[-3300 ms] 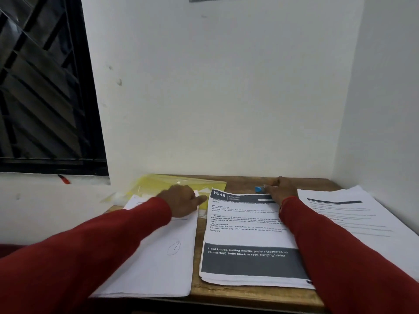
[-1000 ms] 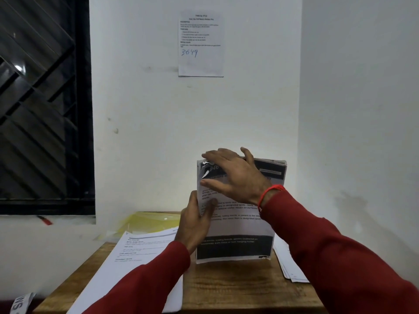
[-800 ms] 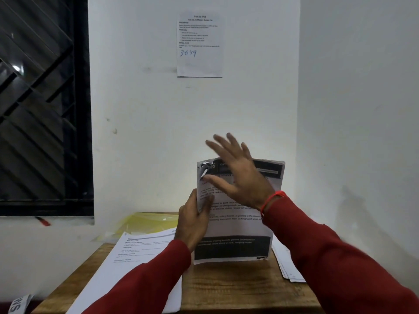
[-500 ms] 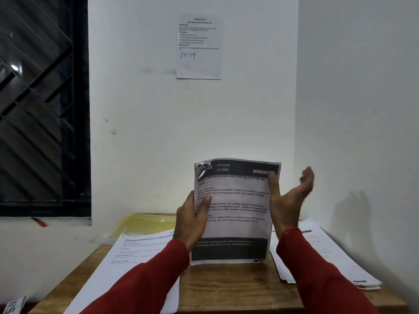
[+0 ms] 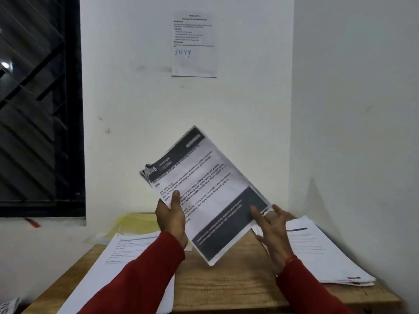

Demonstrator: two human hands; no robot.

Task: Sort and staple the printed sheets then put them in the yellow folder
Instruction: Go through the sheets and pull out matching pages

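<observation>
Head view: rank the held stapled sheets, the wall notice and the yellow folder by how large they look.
1. Held stapled sheets, though nearness to the camera inflates them.
2. Wall notice.
3. Yellow folder, mostly hidden, so its rank is unsure.

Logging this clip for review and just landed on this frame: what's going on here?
A person in red sleeves holds a tilted bundle of printed sheets above the wooden table. The left hand grips its left edge, while the right hand touches the lower corner with spread fingers. Other paper stacks lie left and right; the yellow folder lies at the back.
</observation>
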